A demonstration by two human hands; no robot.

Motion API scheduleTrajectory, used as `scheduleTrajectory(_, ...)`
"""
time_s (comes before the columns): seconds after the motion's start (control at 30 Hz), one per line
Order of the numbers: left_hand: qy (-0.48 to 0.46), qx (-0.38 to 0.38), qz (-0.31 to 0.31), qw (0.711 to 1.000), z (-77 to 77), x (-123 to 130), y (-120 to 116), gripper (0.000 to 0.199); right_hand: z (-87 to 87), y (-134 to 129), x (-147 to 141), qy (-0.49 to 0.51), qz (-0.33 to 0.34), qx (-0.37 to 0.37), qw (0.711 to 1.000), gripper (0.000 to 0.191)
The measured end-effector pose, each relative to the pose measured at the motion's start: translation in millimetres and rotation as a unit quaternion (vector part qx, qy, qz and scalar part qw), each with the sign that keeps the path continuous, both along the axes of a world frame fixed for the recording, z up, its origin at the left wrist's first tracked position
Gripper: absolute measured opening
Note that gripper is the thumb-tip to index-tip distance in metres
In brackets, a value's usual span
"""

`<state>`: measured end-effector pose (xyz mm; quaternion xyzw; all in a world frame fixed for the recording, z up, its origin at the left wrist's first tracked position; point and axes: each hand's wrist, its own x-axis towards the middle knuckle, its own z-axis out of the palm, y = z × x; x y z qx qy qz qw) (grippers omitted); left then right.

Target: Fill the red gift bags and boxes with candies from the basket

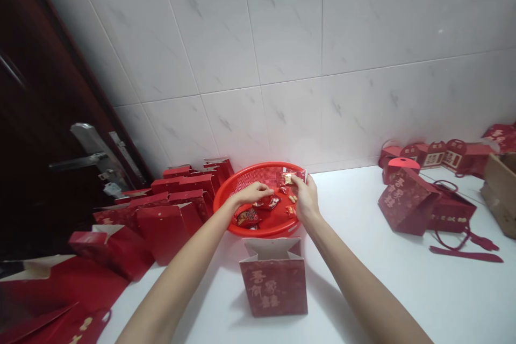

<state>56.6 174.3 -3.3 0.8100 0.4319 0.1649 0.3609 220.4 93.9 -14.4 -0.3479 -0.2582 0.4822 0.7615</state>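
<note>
Both hands are at a red plastic basket [223, 193] with several small wrapped sweets in it. My right hand [307, 199] grips a red-and-gold wrapped packet [289, 178] over the right side of the basket. My left hand [255, 193] is over the middle with its fingertips pinched together; what they hold, if anything, is too small to make out. Below them lie a dark red packet [246, 217], a small red sweet [290, 211] and unshelled peanuts [292, 199]. An open red paper gift bag [278, 287] with gold characters stands upright in front of the basket.
Several open red gift bags [169, 226] stand in rows at the left, beside a dark door with a metal handle [80, 161]. At the right are red boxes [407, 201], ribbon handles [463, 255] and a cardboard box [502, 193]. A tiled wall [290, 118] rises behind the white table [350, 258].
</note>
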Motion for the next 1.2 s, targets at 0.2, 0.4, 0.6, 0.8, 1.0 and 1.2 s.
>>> scheduleTrajectory(0.2, -0.140, -0.062, 0.011, 0.988, 7.3, 2, -8, 0.038, 1.7, -3, -3, -0.013, 0.006, -0.006, 1.000, 0.021)
scheduleTrajectory(0.4, -0.261, -0.094, 0.061, 0.959, 16.9, 1, -17, 0.034, 2.0, -5, -3, -0.032, 0.013, -0.021, 0.999, 0.020)
scheduleTrajectory(0.6, -0.311, -0.123, 0.069, 0.940, 18.8, 0, -19, 0.033, 1.3, -6, -2, -0.043, 0.019, -0.016, 0.999, 0.020)
scheduleTrajectory(0.8, -0.314, -0.098, 0.062, 0.942, 23.0, -1, -26, 0.040, 4.1, -7, -3, -0.040, 0.018, -0.015, 0.999, 0.021)
scheduleTrajectory(1.0, -0.325, -0.030, 0.064, 0.943, 20.0, -2, -36, 0.053, 6.5, -8, -4, -0.040, 0.021, -0.018, 0.999, 0.021)
scheduleTrajectory(1.2, -0.396, 0.023, 0.137, 0.908, 17.0, 0, -44, 0.053, 6.9, -8, -5, -0.054, 0.032, -0.004, 0.998, 0.022)
